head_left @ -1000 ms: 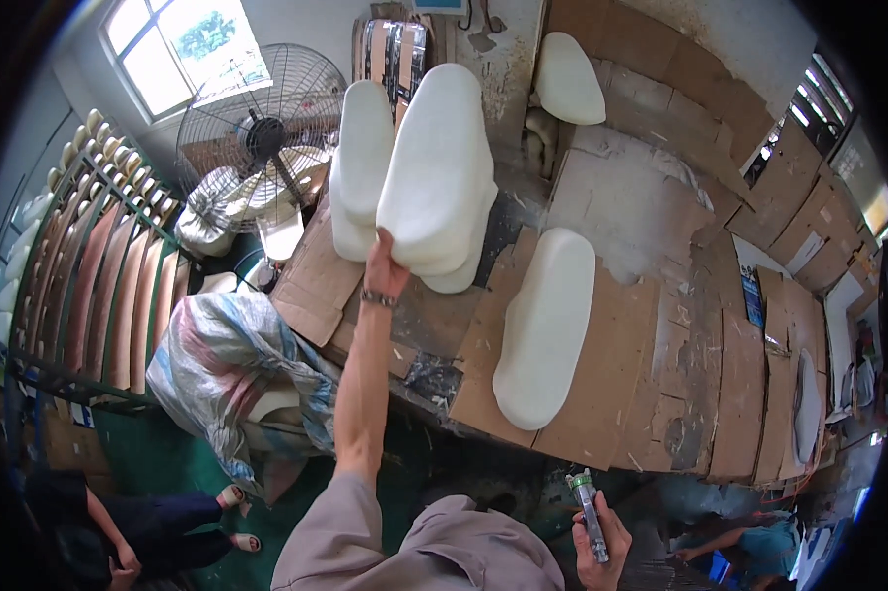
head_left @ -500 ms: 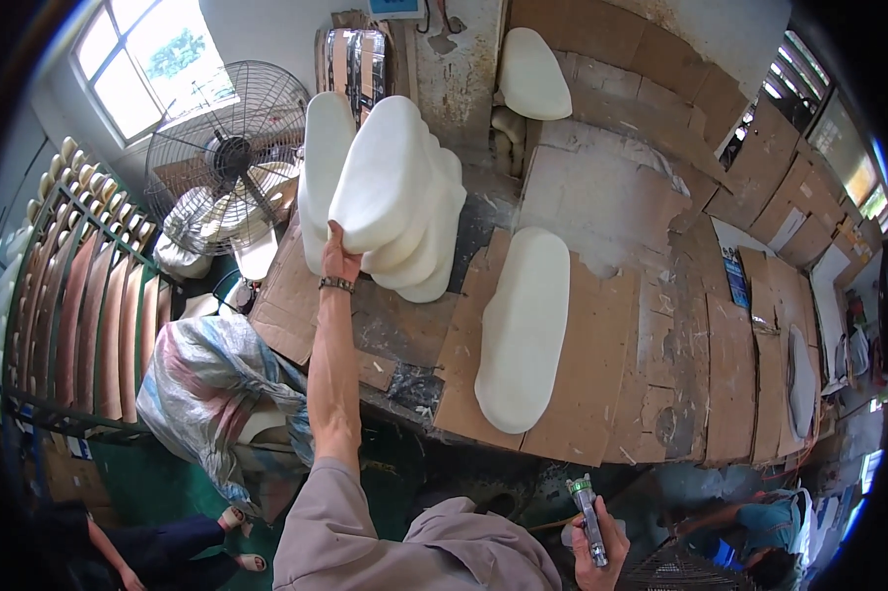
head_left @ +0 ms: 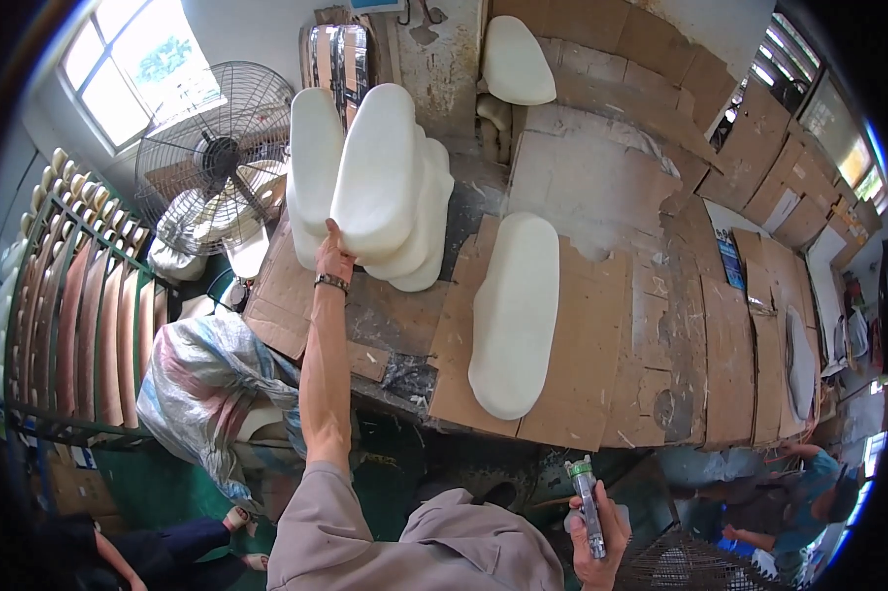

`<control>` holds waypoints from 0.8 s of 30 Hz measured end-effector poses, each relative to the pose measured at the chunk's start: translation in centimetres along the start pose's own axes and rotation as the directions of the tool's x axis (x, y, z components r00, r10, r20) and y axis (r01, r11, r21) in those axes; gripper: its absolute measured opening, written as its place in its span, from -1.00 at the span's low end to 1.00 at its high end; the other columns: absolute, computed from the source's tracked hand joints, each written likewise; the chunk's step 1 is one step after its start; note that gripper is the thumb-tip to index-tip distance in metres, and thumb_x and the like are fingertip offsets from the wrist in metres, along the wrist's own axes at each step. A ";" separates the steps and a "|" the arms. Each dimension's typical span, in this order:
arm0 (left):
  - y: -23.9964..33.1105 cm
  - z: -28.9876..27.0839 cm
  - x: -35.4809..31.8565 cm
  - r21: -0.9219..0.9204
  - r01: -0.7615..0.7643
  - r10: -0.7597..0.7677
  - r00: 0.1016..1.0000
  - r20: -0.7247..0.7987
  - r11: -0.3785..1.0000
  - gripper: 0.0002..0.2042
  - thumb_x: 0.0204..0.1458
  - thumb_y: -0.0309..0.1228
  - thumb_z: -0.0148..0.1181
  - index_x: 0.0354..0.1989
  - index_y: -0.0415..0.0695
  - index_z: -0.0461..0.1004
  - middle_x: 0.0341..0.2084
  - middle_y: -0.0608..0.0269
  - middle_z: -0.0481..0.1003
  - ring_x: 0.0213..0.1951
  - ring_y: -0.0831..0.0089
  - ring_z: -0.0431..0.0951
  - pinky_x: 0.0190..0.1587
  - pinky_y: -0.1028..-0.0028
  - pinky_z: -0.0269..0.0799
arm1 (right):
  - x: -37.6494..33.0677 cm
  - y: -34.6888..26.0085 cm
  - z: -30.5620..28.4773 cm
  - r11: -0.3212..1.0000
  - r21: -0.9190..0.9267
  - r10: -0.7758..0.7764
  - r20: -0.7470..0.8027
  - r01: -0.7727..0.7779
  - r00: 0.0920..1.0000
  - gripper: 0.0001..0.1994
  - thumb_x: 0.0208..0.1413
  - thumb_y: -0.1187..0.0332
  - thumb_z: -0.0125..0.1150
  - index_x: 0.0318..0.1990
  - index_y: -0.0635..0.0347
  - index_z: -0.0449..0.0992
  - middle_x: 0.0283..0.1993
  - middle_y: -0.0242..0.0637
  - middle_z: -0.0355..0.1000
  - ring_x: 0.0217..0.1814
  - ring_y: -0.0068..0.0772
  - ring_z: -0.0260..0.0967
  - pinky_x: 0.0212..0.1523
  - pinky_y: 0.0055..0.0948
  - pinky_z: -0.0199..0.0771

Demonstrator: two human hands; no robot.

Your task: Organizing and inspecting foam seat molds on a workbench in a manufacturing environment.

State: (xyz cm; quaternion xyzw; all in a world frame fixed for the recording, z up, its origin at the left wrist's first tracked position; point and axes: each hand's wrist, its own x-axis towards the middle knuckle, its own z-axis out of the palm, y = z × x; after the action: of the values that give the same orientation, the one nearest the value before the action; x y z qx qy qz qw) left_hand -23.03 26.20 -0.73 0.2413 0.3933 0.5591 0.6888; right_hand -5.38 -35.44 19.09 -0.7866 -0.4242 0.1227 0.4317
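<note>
My left hand (head_left: 334, 258) grips the near end of the top pad (head_left: 377, 167), a smooth white foam-like pad, long and rounded, with the thumb on its edge. Beneath it are several similar stacked pads (head_left: 430, 212), mostly covered. Just left of the stack lies another white pad (head_left: 311, 167). A single long pad (head_left: 516, 315) rests flat on the cardboard in front of me. Low at the right, beyond the table's front edge, my right hand (head_left: 602, 544) is closed round a small grey hand tool (head_left: 590, 510) with a green collar. The tool's exact kind is unclear.
Cardboard sheets (head_left: 651, 335) cover the table; another white pad (head_left: 516, 64) lies at its far side. A caged fan (head_left: 215, 158), a woven sack (head_left: 217, 384) and a rack (head_left: 79, 325) stand left. People are at lower left (head_left: 168, 552) and lower right (head_left: 808, 502).
The gripped pad has turned slightly more upright over its stack. My right hand still holds the tool. The person at lower right has shifted, and the whole view has moved a little.
</note>
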 end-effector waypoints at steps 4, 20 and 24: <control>-2.0 -0.7 -1.2 -0.102 -0.057 0.070 0.989 0.129 0.993 -0.45 0.17 -0.10 0.26 0.15 -0.29 0.36 0.02 0.10 0.52 0.03 0.25 0.55 0.05 0.19 0.51 | 0.2 1.3 -0.2 0.997 0.062 0.043 0.064 -0.047 0.997 -0.52 0.10 0.51 0.21 0.20 0.45 0.40 -0.18 -0.08 0.58 -0.19 -0.26 0.55 -0.10 -0.36 0.51; 0.3 2.4 -0.4 -0.240 -0.135 0.184 0.963 0.195 0.961 -0.56 0.21 -0.22 0.23 0.18 -0.20 0.37 0.04 0.23 0.53 0.07 0.34 0.54 0.13 0.31 0.50 | 0.1 0.0 1.0 0.998 0.000 0.055 0.101 -0.055 0.993 -0.54 0.18 0.43 0.24 0.24 0.31 0.43 -0.13 -0.10 0.58 -0.26 -0.25 0.56 -0.26 -0.34 0.54; 0.5 0.9 1.7 -0.367 0.017 0.075 0.969 0.235 0.930 -0.50 0.18 -0.14 0.23 0.20 -0.17 0.36 0.09 0.16 0.52 0.05 0.27 0.56 0.15 0.28 0.50 | 0.7 -0.9 1.5 0.993 -0.102 -0.059 0.044 0.064 0.997 -0.55 0.17 0.43 0.24 0.23 0.28 0.44 -0.14 -0.08 0.60 -0.24 -0.23 0.58 -0.27 -0.33 0.54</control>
State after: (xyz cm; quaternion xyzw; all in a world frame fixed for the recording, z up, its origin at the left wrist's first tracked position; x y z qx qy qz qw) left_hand -22.52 28.05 -0.29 0.1816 0.1906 0.5987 0.7565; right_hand -6.26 -33.80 19.03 -0.7917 -0.4628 0.1033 0.3851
